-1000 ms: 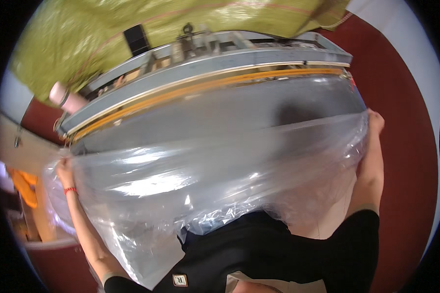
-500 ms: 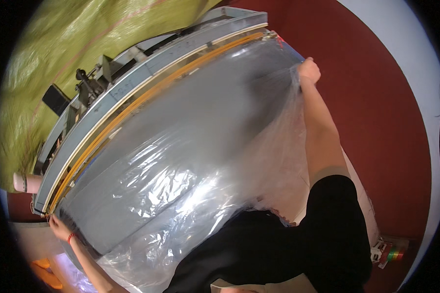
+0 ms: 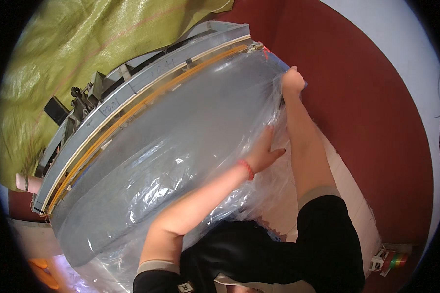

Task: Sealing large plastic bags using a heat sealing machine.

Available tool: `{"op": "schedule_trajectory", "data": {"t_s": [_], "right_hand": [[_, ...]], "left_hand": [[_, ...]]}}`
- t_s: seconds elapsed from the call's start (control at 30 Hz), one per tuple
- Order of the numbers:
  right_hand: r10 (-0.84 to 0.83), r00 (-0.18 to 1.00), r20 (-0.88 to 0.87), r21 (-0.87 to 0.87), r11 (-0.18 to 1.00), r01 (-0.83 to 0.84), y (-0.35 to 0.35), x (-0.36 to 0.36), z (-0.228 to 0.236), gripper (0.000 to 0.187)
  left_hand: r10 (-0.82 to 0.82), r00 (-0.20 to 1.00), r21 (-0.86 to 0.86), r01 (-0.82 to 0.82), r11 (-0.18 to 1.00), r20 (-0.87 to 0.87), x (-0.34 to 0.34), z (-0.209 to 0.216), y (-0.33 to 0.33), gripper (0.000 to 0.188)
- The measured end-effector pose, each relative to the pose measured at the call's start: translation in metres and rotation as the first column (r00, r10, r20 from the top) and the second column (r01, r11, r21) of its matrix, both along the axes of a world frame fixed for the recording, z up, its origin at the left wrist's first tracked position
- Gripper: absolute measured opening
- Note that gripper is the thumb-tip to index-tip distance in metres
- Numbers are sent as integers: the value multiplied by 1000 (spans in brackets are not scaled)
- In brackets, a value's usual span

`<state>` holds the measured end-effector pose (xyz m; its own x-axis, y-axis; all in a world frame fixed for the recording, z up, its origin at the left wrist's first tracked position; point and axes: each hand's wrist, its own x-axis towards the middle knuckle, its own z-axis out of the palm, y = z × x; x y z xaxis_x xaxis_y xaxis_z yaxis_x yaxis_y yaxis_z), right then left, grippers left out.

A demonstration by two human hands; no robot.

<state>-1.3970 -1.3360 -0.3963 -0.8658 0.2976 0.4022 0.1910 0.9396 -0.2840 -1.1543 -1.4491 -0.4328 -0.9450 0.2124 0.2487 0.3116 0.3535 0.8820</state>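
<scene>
A large sheet of clear plastic film (image 3: 151, 210) drapes over a broad grey surface (image 3: 181, 117) and hangs down toward my body. At the far right corner, my right hand (image 3: 292, 82) is closed on the film's edge, which gathers in folds beneath the fist. My left hand (image 3: 265, 152), with a red bracelet (image 3: 248, 169) at its wrist, reaches across to the right side. Its thumb stands apart from the fingers, which lie at the film below my right hand; how firmly they touch it cannot be seen.
Along the far side runs a long grey metal beam (image 3: 132, 88) with an orange strip (image 3: 137, 107) beside it. Behind it are metal fittings, a dark phone-like slab (image 3: 56, 110), a pink cylinder (image 3: 28, 182) and yellow-green woven sheeting (image 3: 83, 39). A rainbow-coloured roll (image 3: 398, 260) lies low right.
My left hand has left the far left corner and crossed to the right side. My right hand, still closed on the film, has come slightly nearer and to the left.
</scene>
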Motion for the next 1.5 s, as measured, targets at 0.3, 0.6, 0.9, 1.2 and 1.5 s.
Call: {"op": "schedule_trajectory", "data": {"t_s": [0.3,0.6,0.9,1.2,1.5], "right_hand": [[-10,998,-66,63,998,14,12,-4,-4,16],[25,999,-29,49,999,-24,1,-1,2,17],[10,999,-32,56,998,-8,-4,4,1,18],[-1,1000,-29,79,997,4,10,6,6,20],[-9,1000,-10,70,998,9,3,-6,-2,19]], "left_hand": [[-644,684,486,458,744,341,20,53,-29,27],[-512,744,96,526,845,430,55,0,-22,51],[149,955,-41,-165,986,-256,88,-8,-6,44],[-555,811,753,245,611,186,91,58,-70,29],[192,981,-197,-183,963,25,68,-10,11,75]]}}
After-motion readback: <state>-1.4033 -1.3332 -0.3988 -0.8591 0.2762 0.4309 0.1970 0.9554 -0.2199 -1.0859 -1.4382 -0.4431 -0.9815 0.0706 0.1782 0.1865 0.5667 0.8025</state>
